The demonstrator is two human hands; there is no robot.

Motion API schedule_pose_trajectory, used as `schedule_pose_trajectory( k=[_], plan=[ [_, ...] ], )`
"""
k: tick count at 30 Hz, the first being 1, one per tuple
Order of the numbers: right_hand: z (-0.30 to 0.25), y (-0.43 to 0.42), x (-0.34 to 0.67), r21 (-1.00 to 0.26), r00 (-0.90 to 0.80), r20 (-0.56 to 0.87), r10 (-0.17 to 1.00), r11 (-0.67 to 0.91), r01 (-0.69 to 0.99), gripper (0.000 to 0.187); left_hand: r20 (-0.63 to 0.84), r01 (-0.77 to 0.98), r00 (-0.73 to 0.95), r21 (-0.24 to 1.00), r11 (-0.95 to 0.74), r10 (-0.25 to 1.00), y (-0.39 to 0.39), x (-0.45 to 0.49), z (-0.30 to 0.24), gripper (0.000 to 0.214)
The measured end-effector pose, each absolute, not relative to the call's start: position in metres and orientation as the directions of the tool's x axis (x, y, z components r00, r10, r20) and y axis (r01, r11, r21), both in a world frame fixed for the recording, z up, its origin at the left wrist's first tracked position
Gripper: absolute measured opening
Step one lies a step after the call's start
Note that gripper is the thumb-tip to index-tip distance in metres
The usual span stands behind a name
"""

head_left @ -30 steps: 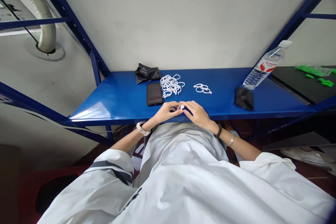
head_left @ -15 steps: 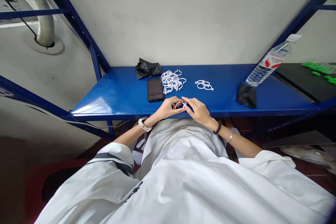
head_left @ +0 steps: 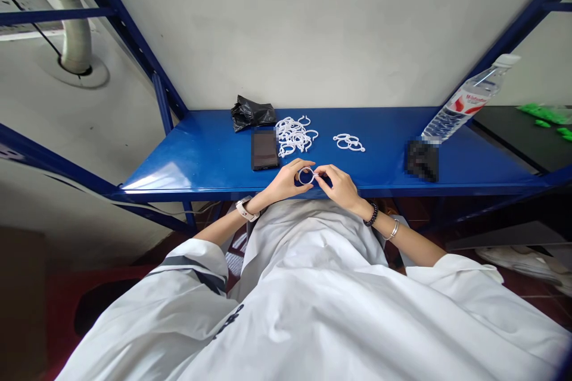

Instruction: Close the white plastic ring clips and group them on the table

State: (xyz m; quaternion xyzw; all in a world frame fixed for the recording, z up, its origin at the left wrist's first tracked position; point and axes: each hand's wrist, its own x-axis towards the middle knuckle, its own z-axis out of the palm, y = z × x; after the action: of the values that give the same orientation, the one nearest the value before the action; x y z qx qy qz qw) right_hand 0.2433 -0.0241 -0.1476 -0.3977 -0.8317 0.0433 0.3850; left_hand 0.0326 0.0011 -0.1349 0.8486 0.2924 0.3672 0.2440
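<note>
A small white plastic ring (head_left: 306,176) is held between both hands at the front edge of the blue shelf (head_left: 201,158). My left hand (head_left: 286,181) pinches its left side. My right hand (head_left: 340,184) pinches its right side with thumb and forefinger. Just behind the hands lies a heap of several white rings (head_left: 294,134). A smaller group of rings (head_left: 348,143) lies to its right. A dark phone (head_left: 264,149) lies flat left of the heap.
A crumpled black bag (head_left: 252,115) sits at the back of the shelf. A water bottle (head_left: 465,102) leans at the right, next to a blurred dark object (head_left: 422,161). Blue uprights (head_left: 129,36) frame the shelf. Green pieces (head_left: 546,114) lie on a black surface far right.
The hands have drawn slightly apart and the ring now shows as an open circle between the fingertips. The view has shifted a little.
</note>
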Motion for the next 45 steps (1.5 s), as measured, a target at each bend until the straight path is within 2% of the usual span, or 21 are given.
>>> schedule_pose_trajectory(
  k=[14,28,37,40,45],
  plan=[
    [-0.1454,-0.0238,0.2418,-0.492,-0.293,0.601,0.743,0.633,0.597,0.008,0.492,0.307,0.482,0.680,-0.666,0.725,-0.0024,0.0345,-0.1335,0.045],
    [-0.1443,-0.0249,0.2419,-0.396,-0.349,0.597,0.723,0.643,0.655,0.004,0.507,0.271,0.491,0.684,-0.678,0.708,-0.0023,0.0347,-0.1353,0.045],
    [-0.1452,-0.0242,0.2434,-0.421,-0.342,0.583,0.737,0.635,0.648,0.006,0.481,0.303,0.465,0.702,-0.645,0.743,-0.0049,0.0360,-0.1312,0.044],
    [-0.1468,-0.0241,0.2438,-0.422,-0.339,0.594,0.730,0.641,0.641,0.007,0.462,0.292,0.446,0.734,-0.613,0.766,-0.0030,0.0356,-0.1324,0.045],
    [-0.1493,-0.0231,0.2440,-0.404,-0.348,0.611,0.711,0.658,0.635,0.009,0.375,0.170,0.430,0.860,-0.481,0.821,0.0045,0.0324,-0.1374,0.051]
  ],
)
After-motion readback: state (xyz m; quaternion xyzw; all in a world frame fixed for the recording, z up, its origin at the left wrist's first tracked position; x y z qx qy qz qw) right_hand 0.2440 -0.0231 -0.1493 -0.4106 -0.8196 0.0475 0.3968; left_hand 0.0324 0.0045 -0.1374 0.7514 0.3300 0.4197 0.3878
